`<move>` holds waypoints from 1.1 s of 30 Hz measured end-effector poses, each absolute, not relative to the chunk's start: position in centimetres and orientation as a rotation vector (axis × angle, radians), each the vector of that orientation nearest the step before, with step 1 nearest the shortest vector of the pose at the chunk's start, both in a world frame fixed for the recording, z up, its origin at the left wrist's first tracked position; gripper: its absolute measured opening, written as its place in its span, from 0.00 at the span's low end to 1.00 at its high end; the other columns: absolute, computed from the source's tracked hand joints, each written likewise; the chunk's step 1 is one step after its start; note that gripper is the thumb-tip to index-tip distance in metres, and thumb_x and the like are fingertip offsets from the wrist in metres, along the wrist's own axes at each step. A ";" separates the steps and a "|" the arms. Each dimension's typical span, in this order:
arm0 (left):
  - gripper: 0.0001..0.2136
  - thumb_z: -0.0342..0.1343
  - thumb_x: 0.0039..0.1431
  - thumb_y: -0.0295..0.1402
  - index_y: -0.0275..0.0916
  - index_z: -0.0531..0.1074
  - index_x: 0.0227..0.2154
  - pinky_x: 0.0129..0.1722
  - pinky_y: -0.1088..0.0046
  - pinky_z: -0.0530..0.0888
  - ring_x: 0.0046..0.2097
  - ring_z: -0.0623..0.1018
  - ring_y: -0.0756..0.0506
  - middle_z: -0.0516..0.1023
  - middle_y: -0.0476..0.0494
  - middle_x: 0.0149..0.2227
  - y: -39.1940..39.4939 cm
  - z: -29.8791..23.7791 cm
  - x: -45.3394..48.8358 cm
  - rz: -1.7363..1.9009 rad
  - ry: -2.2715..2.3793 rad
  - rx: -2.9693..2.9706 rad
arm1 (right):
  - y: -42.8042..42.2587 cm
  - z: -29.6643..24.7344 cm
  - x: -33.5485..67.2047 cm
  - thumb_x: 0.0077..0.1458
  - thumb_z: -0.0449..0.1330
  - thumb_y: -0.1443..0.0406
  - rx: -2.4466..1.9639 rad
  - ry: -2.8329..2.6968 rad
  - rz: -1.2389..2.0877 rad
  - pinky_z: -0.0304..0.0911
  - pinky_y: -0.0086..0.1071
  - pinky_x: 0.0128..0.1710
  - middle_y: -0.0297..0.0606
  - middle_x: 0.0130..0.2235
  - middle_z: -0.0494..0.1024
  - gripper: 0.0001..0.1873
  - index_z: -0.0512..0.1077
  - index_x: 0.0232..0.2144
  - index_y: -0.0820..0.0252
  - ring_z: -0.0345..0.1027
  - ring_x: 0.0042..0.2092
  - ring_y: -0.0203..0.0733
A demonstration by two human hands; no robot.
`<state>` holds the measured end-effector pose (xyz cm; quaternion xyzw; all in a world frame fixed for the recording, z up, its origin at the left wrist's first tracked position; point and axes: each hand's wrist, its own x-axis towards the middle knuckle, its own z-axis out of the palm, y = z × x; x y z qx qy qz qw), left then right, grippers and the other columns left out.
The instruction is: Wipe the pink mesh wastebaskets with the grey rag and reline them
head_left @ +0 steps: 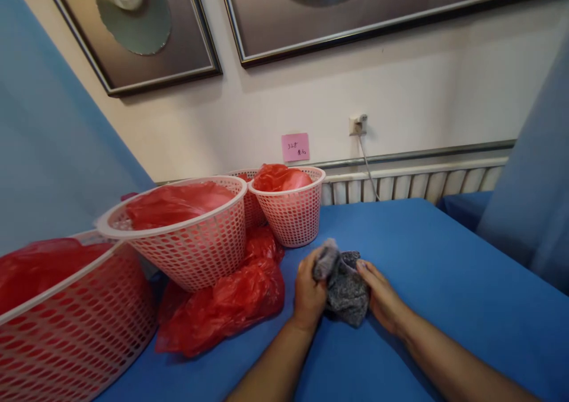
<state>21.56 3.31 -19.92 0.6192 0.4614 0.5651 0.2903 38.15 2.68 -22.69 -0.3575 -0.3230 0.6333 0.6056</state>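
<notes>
A dark grey, speckled piece of knitted cloth (pixel 349 289) is bunched up between my two hands, just above the blue table. My left hand (pixel 309 292) has its fingers wrapped round a lighter grey, fuzzy part at the upper left. On the other side, my right hand (pixel 377 289) pinches the cloth's right edge, thumb and fingers close together. Folds hide the full shape, so whether it is a sock or another small garment is unclear. Nearest to my left hand lies a crumpled red plastic bag (pixel 240 301).
Several pink-white mesh baskets lined with red bags fill the left side: a large one (pixel 111 325) in front, a raised one (pixel 208 242), and a smaller one (pixel 296 212) by the wall. A blue cover (pixel 466 307) spreads over the table. Behind is a radiator (pixel 409 185) with a cord.
</notes>
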 end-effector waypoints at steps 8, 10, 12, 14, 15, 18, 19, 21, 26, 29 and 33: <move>0.34 0.62 0.50 0.29 0.40 0.67 0.64 0.69 0.50 0.58 0.68 0.66 0.34 0.68 0.36 0.66 0.4 -19.2 23.6 0.870 0.923 2.196 | 2.0 -22.2 38.2 0.44 0.74 0.47 -0.798 -0.850 1.564 0.66 0.46 0.58 0.43 0.50 0.82 0.46 0.65 0.62 0.52 0.76 0.52 0.52; 0.27 0.61 0.52 0.29 0.41 0.73 0.58 0.68 0.52 0.62 0.64 0.71 0.36 0.75 0.38 0.61 0.4 -18.8 23.6 0.899 0.883 2.144 | 2.2 -22.2 38.5 0.44 0.74 0.47 -0.787 -0.926 1.573 0.67 0.45 0.57 0.45 0.48 0.83 0.38 0.72 0.54 0.57 0.77 0.50 0.52; 0.22 0.60 0.54 0.28 0.41 0.76 0.54 0.66 0.54 0.65 0.62 0.73 0.38 0.77 0.39 0.58 0.1 -18.6 23.4 0.952 0.918 2.103 | 2.2 -22.1 38.6 0.44 0.74 0.47 -0.793 -0.942 1.576 0.68 0.43 0.54 0.45 0.47 0.83 0.34 0.75 0.49 0.57 0.78 0.48 0.51; 0.20 0.59 0.56 0.28 0.40 0.76 0.53 0.65 0.55 0.67 0.62 0.73 0.39 0.76 0.38 0.59 -0.5 -18.4 22.7 1.052 1.019 2.039 | 2.3 -22.3 38.8 0.43 0.75 0.48 -0.796 -0.929 1.571 0.69 0.42 0.52 0.43 0.47 0.83 0.33 0.75 0.48 0.56 0.78 0.47 0.50; 0.19 0.58 0.58 0.29 0.40 0.76 0.53 0.64 0.56 0.68 0.62 0.73 0.39 0.76 0.38 0.60 -0.8 -18.2 22.3 1.115 1.083 2.008 | 2.4 -22.4 38.9 0.42 0.75 0.49 -0.801 -0.921 1.566 0.69 0.42 0.51 0.43 0.47 0.83 0.33 0.75 0.47 0.56 0.78 0.47 0.50; 0.18 0.55 0.61 0.29 0.40 0.73 0.54 0.61 0.56 0.72 0.61 0.74 0.40 0.75 0.36 0.59 -1.5 -17.0 20.2 1.269 1.257 2.033 | 3.0 -22.9 39.2 0.39 0.76 0.49 -0.841 -0.889 1.551 0.70 0.41 0.46 0.41 0.42 0.84 0.33 0.76 0.45 0.57 0.78 0.42 0.49; 0.18 0.55 0.62 0.29 0.40 0.73 0.54 0.60 0.55 0.73 0.60 0.75 0.40 0.76 0.36 0.59 -1.4 -16.3 19.3 1.290 1.296 2.097 | 3.1 -23.1 39.2 0.39 0.76 0.49 -0.863 -0.871 1.544 0.70 0.41 0.44 0.41 0.40 0.84 0.33 0.76 0.45 0.58 0.77 0.40 0.49; 0.17 0.55 0.62 0.29 0.39 0.72 0.54 0.60 0.54 0.72 0.59 0.75 0.40 0.76 0.35 0.58 -0.6 -14.7 17.9 1.304 1.346 2.268 | 3.4 -23.4 39.1 0.37 0.76 0.50 -0.897 -0.820 1.528 0.69 0.40 0.42 0.39 0.36 0.84 0.32 0.76 0.43 0.58 0.77 0.37 0.49; 0.22 0.57 0.61 0.28 0.36 0.66 0.59 0.65 0.54 0.67 0.64 0.70 0.38 0.71 0.33 0.62 5.2 -8.8 16.7 1.123 1.678 2.737 | 3.9 -23.6 38.9 0.35 0.76 0.51 -0.902 -0.743 1.520 0.69 0.39 0.41 0.38 0.34 0.83 0.32 0.77 0.42 0.59 0.77 0.36 0.48; 0.30 0.61 0.60 0.31 0.35 0.60 0.64 0.67 0.54 0.62 0.68 0.63 0.35 0.63 0.31 0.68 9.8 -5.0 17.2 0.787 2.068 2.844 | 4.5 -23.0 39.8 0.34 0.76 0.50 -0.930 -0.731 1.460 0.69 0.37 0.39 0.37 0.32 0.83 0.29 0.77 0.37 0.60 0.76 0.34 0.46; 0.22 0.62 0.58 0.30 0.32 0.69 0.55 0.59 0.51 0.67 0.57 0.73 0.31 0.76 0.28 0.54 13.7 -1.9 18.1 0.636 2.134 2.869 | 6.0 -21.9 42.4 0.33 0.76 0.49 -0.981 -0.702 1.314 0.67 0.35 0.35 0.35 0.28 0.81 0.28 0.77 0.32 0.61 0.74 0.31 0.44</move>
